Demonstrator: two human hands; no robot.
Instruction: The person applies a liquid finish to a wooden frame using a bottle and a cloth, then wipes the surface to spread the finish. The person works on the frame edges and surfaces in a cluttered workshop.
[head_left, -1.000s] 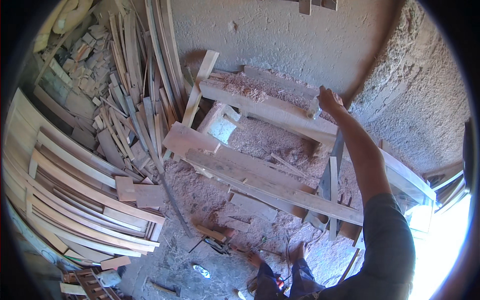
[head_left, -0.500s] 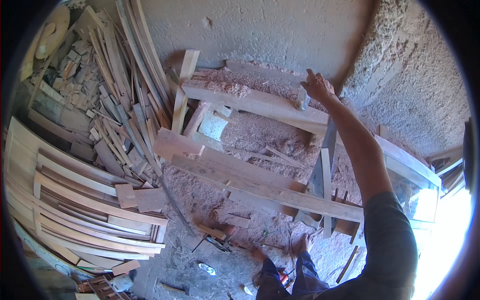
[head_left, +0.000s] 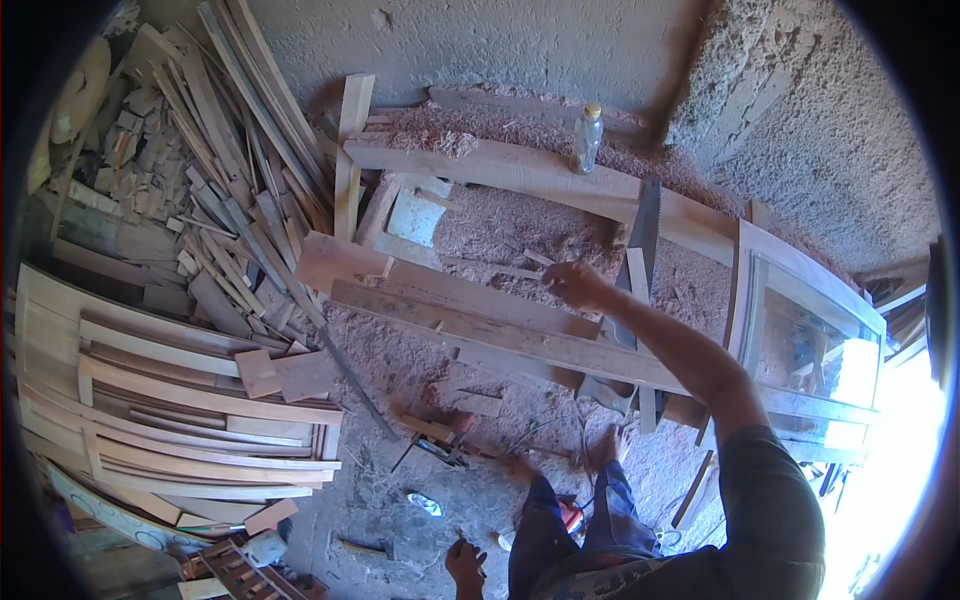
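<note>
My right hand [head_left: 578,288] hangs over the gap between two wooden beams, its fingers closed; whatever they hold, if anything, is too small to make out. Beyond it, a clear bottle [head_left: 586,145] with a yellowish cap stands upright on the far beam [head_left: 490,165]. Low in the picture, my left hand [head_left: 466,566] shows beside my leg with curled fingers, and its contents are unclear. A handsaw [head_left: 648,220] lies across the beams, partly hidden by a narrow strip of wood [head_left: 638,275] and the near beam [head_left: 500,340].
Wooden frames [head_left: 200,375] are stacked at the left, below a heap of offcuts [head_left: 140,150] and leaning planks. A glazed wooden frame [head_left: 800,290] rests at the right. Wood shavings cover much of the ground. A hammer [head_left: 365,547] and a clamp-like tool [head_left: 432,440] lie near my feet.
My right hand has left the bottle's top and come back toward me. The bottle now stands free on the beam. My left hand has entered at the lower edge. The view has shifted slightly.
</note>
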